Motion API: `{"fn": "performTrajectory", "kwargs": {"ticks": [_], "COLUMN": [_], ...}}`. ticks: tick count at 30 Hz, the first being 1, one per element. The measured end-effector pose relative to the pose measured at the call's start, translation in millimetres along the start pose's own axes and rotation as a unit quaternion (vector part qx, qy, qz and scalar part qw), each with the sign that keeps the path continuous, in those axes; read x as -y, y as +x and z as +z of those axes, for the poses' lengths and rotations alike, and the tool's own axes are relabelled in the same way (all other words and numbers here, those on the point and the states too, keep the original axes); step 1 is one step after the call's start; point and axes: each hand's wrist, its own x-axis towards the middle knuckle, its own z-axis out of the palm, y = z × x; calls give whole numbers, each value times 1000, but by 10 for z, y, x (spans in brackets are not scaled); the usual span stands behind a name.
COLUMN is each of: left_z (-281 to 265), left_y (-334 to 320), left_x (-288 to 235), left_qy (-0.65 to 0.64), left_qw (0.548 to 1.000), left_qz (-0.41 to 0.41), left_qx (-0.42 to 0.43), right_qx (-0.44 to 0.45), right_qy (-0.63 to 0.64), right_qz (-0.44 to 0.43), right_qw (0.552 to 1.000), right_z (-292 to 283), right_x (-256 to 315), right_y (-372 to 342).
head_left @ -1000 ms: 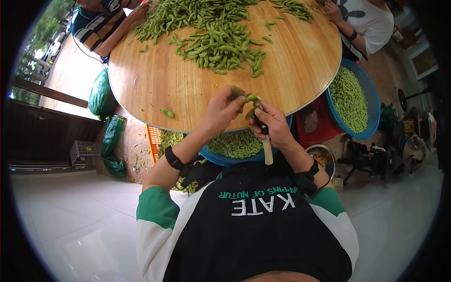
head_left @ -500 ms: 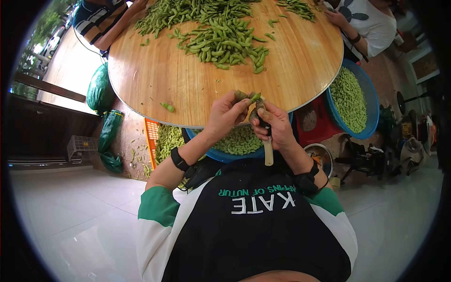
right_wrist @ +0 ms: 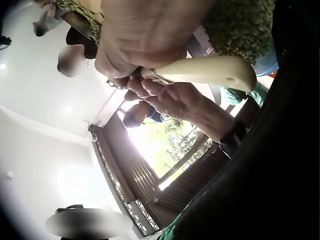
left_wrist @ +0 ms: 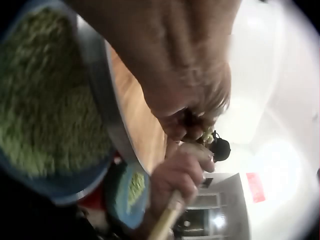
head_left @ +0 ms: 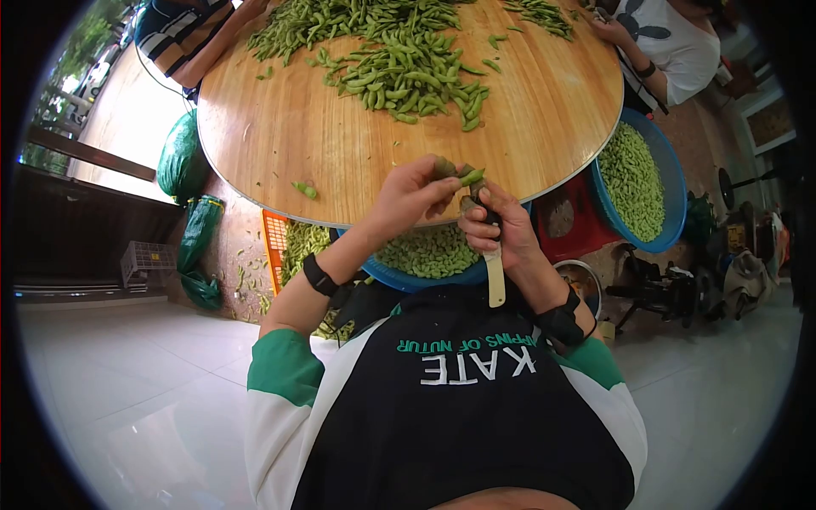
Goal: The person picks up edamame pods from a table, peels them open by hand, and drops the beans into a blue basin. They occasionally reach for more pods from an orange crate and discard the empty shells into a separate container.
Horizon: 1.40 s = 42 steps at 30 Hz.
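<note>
My left hand (head_left: pixel 410 197) pinches a green soybean pod (head_left: pixel 472 177) between thumb and fingers, just over the near edge of the round wooden table (head_left: pixel 280 144). My right hand (head_left: pixel 503 229) meets it at the pod's other end and grips a knife (head_left: pixel 495 280) whose cream handle points back toward my body. The fingers hide its blade end. In the right wrist view the cream handle (right_wrist: pixel 215 72) sticks out from under the palm. Several fingertips look dark. Below the hands stands a blue basin of shelled beans (head_left: pixel 429 255).
A big heap of pods (head_left: pixel 408 72) covers the table's far part, and one loose pod (head_left: pixel 304 189) lies near the left edge. Another blue basin (head_left: pixel 633 178) stands right, an orange crate (head_left: pixel 275 246) left. Two people sit across. Green sacks (head_left: pixel 180 157) stand on the floor.
My left hand has shifted slightly right with the pod, which now shows more beyond the fingertips. The knife handle has swung a little to the right, and the right-hand fingers have shifted.
</note>
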Motion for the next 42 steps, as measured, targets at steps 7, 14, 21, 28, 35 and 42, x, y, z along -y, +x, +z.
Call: {"fn": "performTrajectory", "kwargs": {"ticks": [7,14,21,28,35,42], "left_z": [64,65,94,165,152,255], "left_y": [-115,-65,-47,-100,-125,-206], "left_x": [-143,-136,-162,88,218,271], "left_qy": [685,447,90,378,519,509], "left_qw": [621,868,995,918,820,824], "left_qz": [381,217,-49,86,232,234], "left_qx": [-17,-12,-11,-78,-70,-80], "right_qx": [-17,-8,-44,-173,-126,-117], "right_qy": [7,6,-180,-574,-748,-763], "right_qz": [30,11,-63,-285,-309,-304], "right_qw": [999,1000,981,748,574,559], "right_z": [-55,-52,-96,36,26,-169], "right_x": [-33,-31,24,-17,49,90], "right_y": [-6,-57,-104,-17,-3,46]}}
